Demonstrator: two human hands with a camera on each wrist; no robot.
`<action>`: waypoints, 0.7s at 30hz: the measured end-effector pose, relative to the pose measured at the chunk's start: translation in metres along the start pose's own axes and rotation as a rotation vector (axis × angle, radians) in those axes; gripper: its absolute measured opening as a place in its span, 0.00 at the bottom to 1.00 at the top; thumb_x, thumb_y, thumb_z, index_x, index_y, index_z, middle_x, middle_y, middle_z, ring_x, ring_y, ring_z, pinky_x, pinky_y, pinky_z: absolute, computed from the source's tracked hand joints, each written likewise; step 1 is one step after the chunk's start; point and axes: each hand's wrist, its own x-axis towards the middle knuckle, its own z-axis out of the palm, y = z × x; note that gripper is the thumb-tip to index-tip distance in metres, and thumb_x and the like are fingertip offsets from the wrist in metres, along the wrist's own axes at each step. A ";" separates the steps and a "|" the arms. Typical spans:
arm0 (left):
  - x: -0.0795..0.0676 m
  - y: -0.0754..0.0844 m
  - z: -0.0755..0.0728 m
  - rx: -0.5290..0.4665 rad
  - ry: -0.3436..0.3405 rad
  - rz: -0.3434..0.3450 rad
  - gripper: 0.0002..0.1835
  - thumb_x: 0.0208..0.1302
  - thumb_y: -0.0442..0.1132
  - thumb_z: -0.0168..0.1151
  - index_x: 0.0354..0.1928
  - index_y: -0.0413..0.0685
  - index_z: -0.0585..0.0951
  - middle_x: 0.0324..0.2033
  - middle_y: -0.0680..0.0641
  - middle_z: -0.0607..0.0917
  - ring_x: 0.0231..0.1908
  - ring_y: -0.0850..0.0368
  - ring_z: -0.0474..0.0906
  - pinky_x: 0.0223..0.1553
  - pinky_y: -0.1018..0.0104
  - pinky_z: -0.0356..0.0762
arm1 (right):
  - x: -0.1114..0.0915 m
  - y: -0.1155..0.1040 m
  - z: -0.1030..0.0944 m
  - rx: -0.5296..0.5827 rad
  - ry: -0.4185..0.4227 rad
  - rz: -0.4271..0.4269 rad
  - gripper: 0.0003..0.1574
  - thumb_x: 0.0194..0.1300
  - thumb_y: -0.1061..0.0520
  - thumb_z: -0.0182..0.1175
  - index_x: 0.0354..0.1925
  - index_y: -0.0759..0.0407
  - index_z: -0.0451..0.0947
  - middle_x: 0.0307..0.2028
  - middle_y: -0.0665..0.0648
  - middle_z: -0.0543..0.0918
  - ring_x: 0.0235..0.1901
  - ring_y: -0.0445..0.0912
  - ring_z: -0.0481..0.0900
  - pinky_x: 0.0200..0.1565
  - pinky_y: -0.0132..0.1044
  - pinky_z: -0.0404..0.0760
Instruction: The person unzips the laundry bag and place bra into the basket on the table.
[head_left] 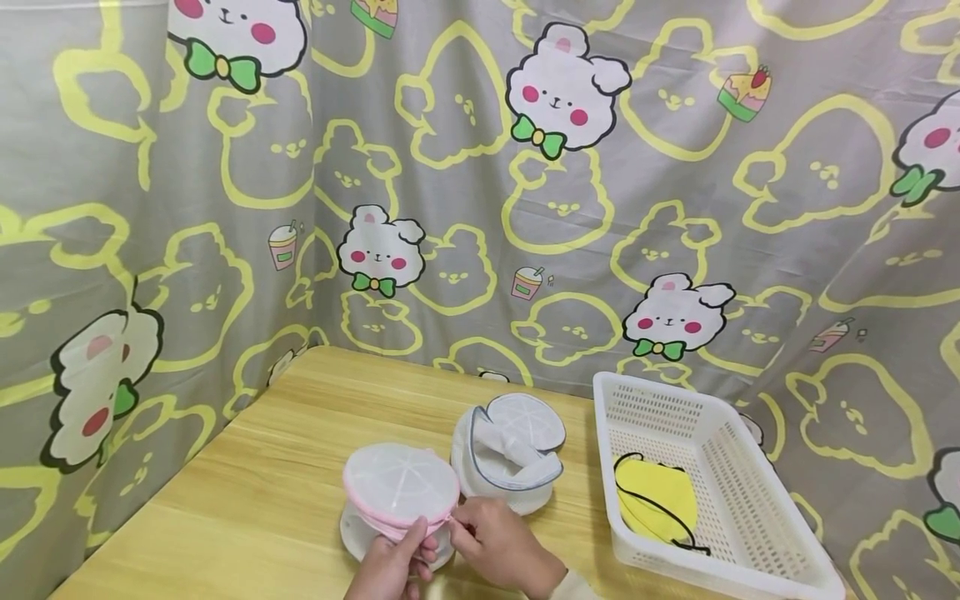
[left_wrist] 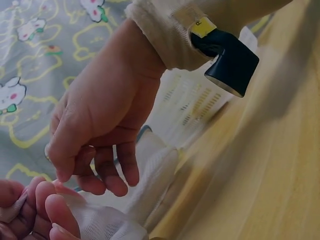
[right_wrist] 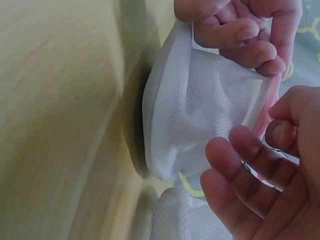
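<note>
A white mesh laundry bag (head_left: 401, 482) with a pink zipper rim stands on the table, its round lid lying over the top. My left hand (head_left: 392, 568) pinches the pink rim at the near side, thumb on top. Just to the right, my right hand (head_left: 501, 540) pinches the zipper end at that rim between thumb and forefinger. In the right wrist view the right hand's other fingers (right_wrist: 235, 165) are loosely bent beside the mesh wall. Behind it sits a second mesh laundry bag (head_left: 531, 421) with blue-grey trim, its lid raised and white mesh parts inside.
A white plastic basket (head_left: 611, 475) stands at the right of the table (head_left: 247, 492). In it lies a yellow pouch (head_left: 660, 496) with a black cord. A grey patterned curtain (head_left: 465, 192) hangs behind and at the sides.
</note>
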 end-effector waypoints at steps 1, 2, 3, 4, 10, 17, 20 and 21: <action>0.000 0.000 0.000 -0.001 -0.002 0.001 0.21 0.75 0.49 0.48 0.32 0.40 0.80 0.24 0.54 0.78 0.22 0.62 0.74 0.18 0.75 0.70 | 0.000 0.000 0.000 -0.006 0.001 0.011 0.25 0.59 0.65 0.57 0.13 0.49 0.58 0.16 0.40 0.61 0.17 0.28 0.55 0.18 0.18 0.57; 0.000 0.001 -0.001 -0.002 -0.004 0.004 0.21 0.75 0.48 0.48 0.32 0.40 0.80 0.24 0.54 0.78 0.22 0.62 0.74 0.18 0.75 0.70 | 0.000 0.001 0.000 -0.013 0.004 0.020 0.25 0.59 0.64 0.57 0.13 0.49 0.58 0.16 0.40 0.61 0.17 0.28 0.55 0.18 0.18 0.57; 0.000 0.001 -0.001 -0.007 -0.006 0.005 0.21 0.75 0.48 0.48 0.32 0.40 0.80 0.24 0.53 0.78 0.22 0.62 0.74 0.19 0.75 0.70 | 0.001 0.001 0.000 -0.017 0.009 0.026 0.25 0.59 0.64 0.57 0.13 0.49 0.58 0.16 0.40 0.61 0.17 0.28 0.55 0.17 0.18 0.57; 0.000 0.001 -0.001 -0.011 -0.010 0.006 0.20 0.75 0.48 0.48 0.32 0.40 0.80 0.24 0.53 0.78 0.22 0.63 0.74 0.19 0.75 0.70 | 0.001 0.002 -0.001 -0.022 0.016 0.028 0.25 0.58 0.65 0.57 0.13 0.49 0.58 0.16 0.39 0.61 0.17 0.28 0.55 0.17 0.18 0.57; -0.002 0.004 -0.003 -0.019 -0.026 0.008 0.19 0.74 0.47 0.49 0.31 0.41 0.80 0.24 0.53 0.77 0.23 0.63 0.73 0.20 0.75 0.70 | 0.000 0.006 -0.001 -0.030 0.050 0.021 0.26 0.56 0.66 0.58 0.13 0.49 0.56 0.16 0.40 0.60 0.17 0.27 0.55 0.17 0.18 0.57; -0.003 0.005 -0.006 -0.020 -0.027 0.000 0.19 0.74 0.47 0.49 0.30 0.43 0.80 0.23 0.54 0.78 0.23 0.62 0.73 0.21 0.74 0.71 | 0.000 0.009 -0.002 -0.033 0.039 0.063 0.26 0.58 0.64 0.58 0.12 0.49 0.57 0.16 0.40 0.60 0.17 0.28 0.56 0.18 0.19 0.57; -0.004 0.005 -0.008 -0.024 -0.023 0.002 0.19 0.74 0.47 0.49 0.29 0.44 0.80 0.22 0.54 0.78 0.23 0.62 0.73 0.21 0.74 0.71 | 0.000 0.010 -0.002 -0.032 0.029 0.077 0.25 0.59 0.63 0.58 0.12 0.50 0.58 0.16 0.40 0.60 0.17 0.28 0.56 0.18 0.19 0.58; -0.004 0.005 -0.009 -0.027 -0.021 0.004 0.19 0.74 0.47 0.49 0.28 0.44 0.80 0.22 0.54 0.78 0.23 0.62 0.73 0.21 0.74 0.71 | 0.000 0.011 -0.002 -0.034 0.028 0.078 0.25 0.60 0.63 0.58 0.12 0.50 0.59 0.16 0.40 0.60 0.17 0.28 0.57 0.18 0.19 0.58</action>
